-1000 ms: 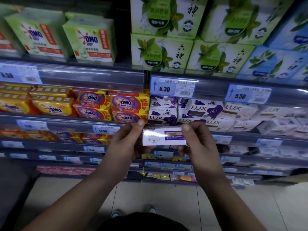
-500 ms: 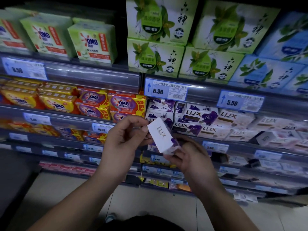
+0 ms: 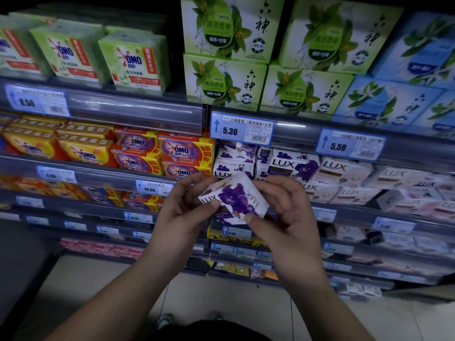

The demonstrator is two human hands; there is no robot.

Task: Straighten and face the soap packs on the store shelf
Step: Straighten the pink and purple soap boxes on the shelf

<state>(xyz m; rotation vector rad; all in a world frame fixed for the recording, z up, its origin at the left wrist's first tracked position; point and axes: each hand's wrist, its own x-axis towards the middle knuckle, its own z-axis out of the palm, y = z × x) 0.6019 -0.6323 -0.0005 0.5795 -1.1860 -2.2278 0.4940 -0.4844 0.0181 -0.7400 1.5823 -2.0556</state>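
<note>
A white LUX soap box with a purple flower [image 3: 235, 196] is held in front of the shelf, tilted, its flower face toward me. My left hand [image 3: 183, 212] grips its left end with thumb and fingers. My right hand [image 3: 286, 212] pinches its right end, thumb under the lower corner. Behind it, more purple LUX boxes [image 3: 290, 166] sit stacked on the middle shelf, some turned sideways. White and pink LUX boxes [image 3: 344, 168] continue to the right.
Purple and yellow OMO packs [image 3: 183, 153] fill the shelf to the left. Green boxed soaps [image 3: 224, 80] and blue ones [image 3: 384, 99] stand on the shelf above, over price tags [image 3: 242, 130]. Lower shelves and the tiled floor [image 3: 221, 299] lie below.
Both hands have turned the LUX box: first its narrow side showed, then a plain white face, now the purple flower face. The view has shifted slightly down and left.
</note>
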